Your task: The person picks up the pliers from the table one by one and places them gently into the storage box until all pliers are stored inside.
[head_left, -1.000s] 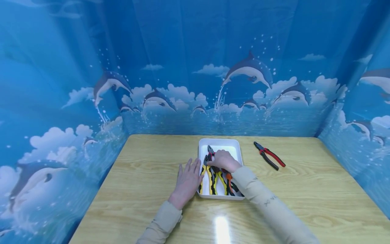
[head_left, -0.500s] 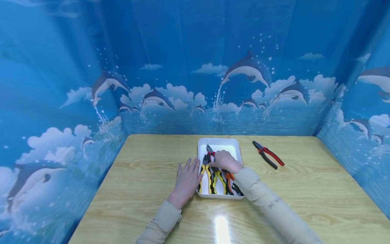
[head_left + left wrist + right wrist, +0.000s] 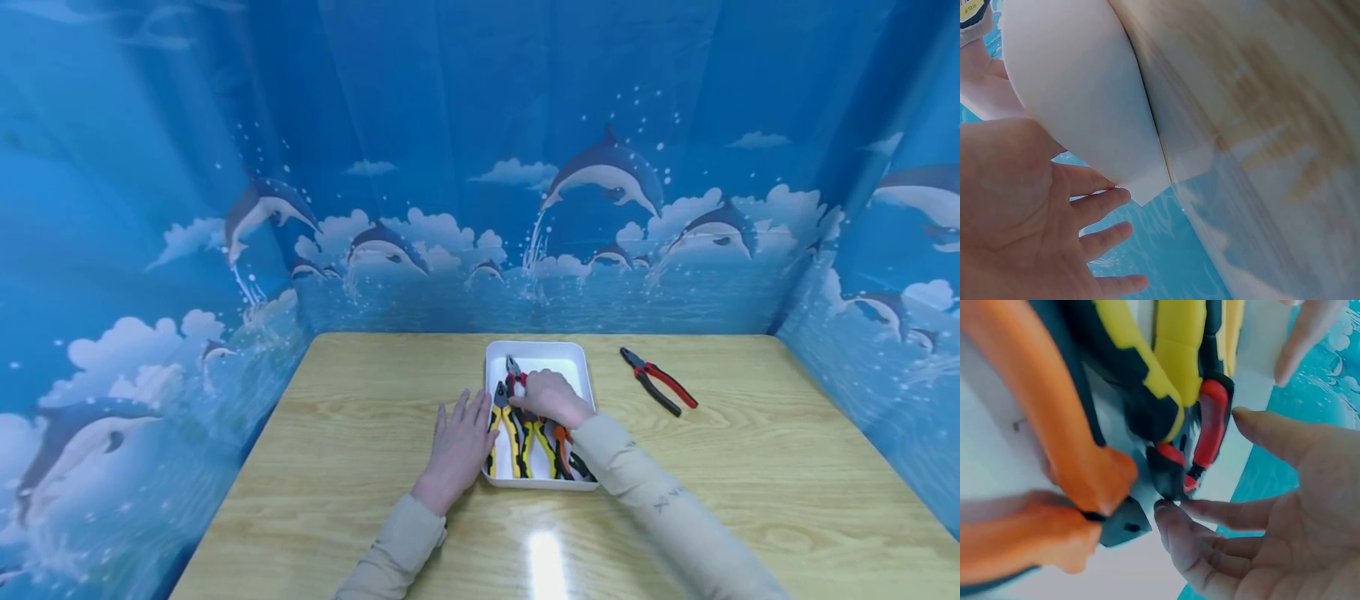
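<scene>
A white tray (image 3: pixel 573 362) holds several pliers. My left hand (image 3: pixel 459 442) lies with spread, straight fingers at the tray's left wall; in the left wrist view its fingertips meet the tray's side. My right hand (image 3: pixel 553 396) reaches into the tray and pinches the red-and-black pliers (image 3: pixel 1210 425) by the handles, thumb on one handle and fingers at the other. The head of those pliers points toward the tray's far side. Yellow-and-black pliers (image 3: pixel 513 433) lie close beside them, handles toward me. Orange-handled pliers (image 3: pixel 1079 450) lie partly under my right wrist.
Another pair of pliers with red and black handles (image 3: pixel 660 387) lies on the wooden table (image 3: pixel 375 400), right of the tray. Black handles (image 3: pixel 581 467) show at the tray's near right corner. A blue dolphin-print curtain (image 3: pixel 450 167) encloses the table's back and sides.
</scene>
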